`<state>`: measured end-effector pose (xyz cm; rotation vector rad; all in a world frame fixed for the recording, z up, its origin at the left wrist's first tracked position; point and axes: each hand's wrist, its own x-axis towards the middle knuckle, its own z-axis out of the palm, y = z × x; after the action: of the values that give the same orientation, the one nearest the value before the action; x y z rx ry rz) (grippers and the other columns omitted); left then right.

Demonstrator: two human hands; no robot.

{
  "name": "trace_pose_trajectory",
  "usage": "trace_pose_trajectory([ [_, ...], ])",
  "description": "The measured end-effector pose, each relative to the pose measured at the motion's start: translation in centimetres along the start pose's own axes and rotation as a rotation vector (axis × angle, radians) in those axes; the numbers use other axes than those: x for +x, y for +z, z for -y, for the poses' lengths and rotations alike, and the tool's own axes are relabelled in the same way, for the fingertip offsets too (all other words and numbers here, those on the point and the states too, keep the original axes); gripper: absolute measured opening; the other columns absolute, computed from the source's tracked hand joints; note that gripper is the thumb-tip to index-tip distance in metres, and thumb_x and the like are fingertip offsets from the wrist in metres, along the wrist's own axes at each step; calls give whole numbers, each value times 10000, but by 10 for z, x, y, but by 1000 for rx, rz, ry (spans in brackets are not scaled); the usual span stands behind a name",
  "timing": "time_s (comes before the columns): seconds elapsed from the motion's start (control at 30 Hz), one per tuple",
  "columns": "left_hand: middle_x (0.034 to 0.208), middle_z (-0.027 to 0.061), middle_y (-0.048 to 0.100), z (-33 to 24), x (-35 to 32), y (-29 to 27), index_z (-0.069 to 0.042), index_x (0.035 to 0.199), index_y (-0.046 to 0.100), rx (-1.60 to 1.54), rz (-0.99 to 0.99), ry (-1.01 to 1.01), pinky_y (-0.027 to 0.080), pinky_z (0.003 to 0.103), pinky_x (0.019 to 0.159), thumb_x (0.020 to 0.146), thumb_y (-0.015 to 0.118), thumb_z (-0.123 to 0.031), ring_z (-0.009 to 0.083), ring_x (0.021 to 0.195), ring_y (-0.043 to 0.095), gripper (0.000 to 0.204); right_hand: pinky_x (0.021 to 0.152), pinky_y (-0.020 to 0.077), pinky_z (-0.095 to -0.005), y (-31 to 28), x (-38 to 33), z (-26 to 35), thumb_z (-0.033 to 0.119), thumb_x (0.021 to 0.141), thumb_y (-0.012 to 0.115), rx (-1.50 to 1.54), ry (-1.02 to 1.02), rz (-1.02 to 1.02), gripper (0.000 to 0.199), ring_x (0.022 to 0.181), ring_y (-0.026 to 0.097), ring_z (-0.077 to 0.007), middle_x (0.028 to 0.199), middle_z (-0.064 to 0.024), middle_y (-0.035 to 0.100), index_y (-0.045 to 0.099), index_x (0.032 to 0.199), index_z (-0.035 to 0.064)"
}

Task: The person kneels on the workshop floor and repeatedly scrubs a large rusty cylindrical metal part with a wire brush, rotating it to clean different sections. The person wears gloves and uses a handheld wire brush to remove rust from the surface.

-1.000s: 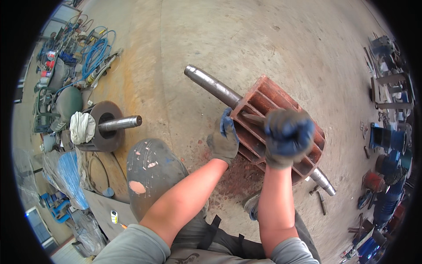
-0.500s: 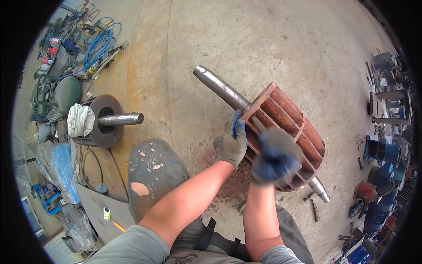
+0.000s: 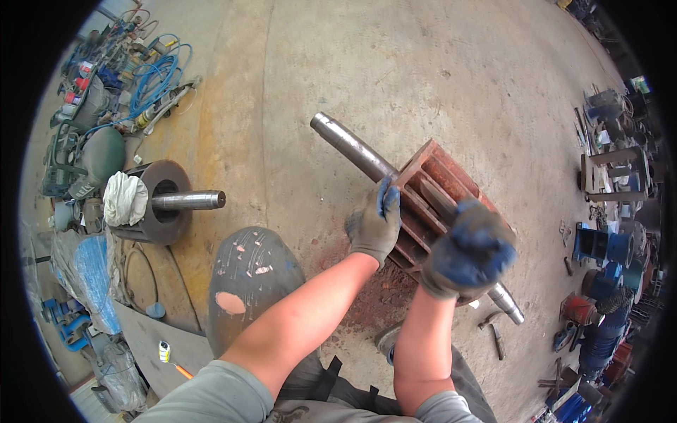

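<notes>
Centre-right of frame: a rust-red ribbed rotor core on a long grey steel shaft (image 3: pixel 451 204) is lying on the concrete floor (image 3: pixel 423 70). Left hand (image 3: pixel 374 225), gloved, is curling onto the core's near end w/ fingers bent. Right hand (image 3: pixel 469 250) is fisting shut around a thin dark tool (can't tell what kind), blurred. Risk, I'd judge: tool glancing off a rib into left fingers. Left edge: a dark metal cylinder housing (image 3: pixel 151 229) is holding a second shaft and a white rag (image 3: pixel 125 199).
</notes>
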<state>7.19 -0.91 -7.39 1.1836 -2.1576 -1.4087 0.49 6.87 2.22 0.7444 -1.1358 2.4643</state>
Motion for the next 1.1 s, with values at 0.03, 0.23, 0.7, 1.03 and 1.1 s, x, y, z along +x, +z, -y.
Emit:
trace_pose_trajectory([
  [0.03, 1350, 198, 754, 2, -1, -1, -187, 1526, 652, -23, 30, -16, 547, 445, 1059, 1149, 436, -612, 362, 1190, 748, 608, 743, 467, -422, -4, 1, -3, 436, 1135, 481, 38, 46, 63, 428, 652, 489, -203, 700, -55, 512, 565, 893, 94],
  [0.23, 1425, 222, 700, 11, -4, 0, -152, 1528, 635, -168, 39, 14, 567, 479, 1053, 1138, 495, -598, 417, 1275, 704, 608, 671, 444, -386, -19, -5, -16, 467, 1103, 496, -108, 225, -40, 444, 603, 464, -187, 696, -55, 511, 580, 882, 91],
  [0.7, 1437, 260, 677, 11, -6, -1, -63, 1545, 594, -127, -4, 80, 521, 462, 1133, 1151, 491, -569, 438, 1332, 667, 649, 761, 456, -421, -18, -24, -33, 456, 1158, 452, -145, 145, 68, 461, 621, 431, -182, 688, -35, 452, 539, 879, 100],
  [1.03, 1305, 168, 786, 12, -1, 8, -148, 1524, 663, -174, -70, 81, 568, 426, 1011, 1155, 438, -609, 329, 1150, 768, 632, 657, 392, -381, -48, 130, 90, 541, 1187, 357, 210, 744, 323, 573, 566, 375, -164, 639, -6, 420, 574, 866, 118],
  [1.1, 1225, 180, 805, 9, -2, 4, -207, 1484, 703, 43, -93, 19, 579, 452, 982, 1138, 469, -604, 355, 1090, 788, 576, 638, 379, -365, -69, 152, 134, 533, 1191, 338, 117, 791, 343, 580, 551, 359, -155, 628, -2, 409, 566, 861, 115],
])
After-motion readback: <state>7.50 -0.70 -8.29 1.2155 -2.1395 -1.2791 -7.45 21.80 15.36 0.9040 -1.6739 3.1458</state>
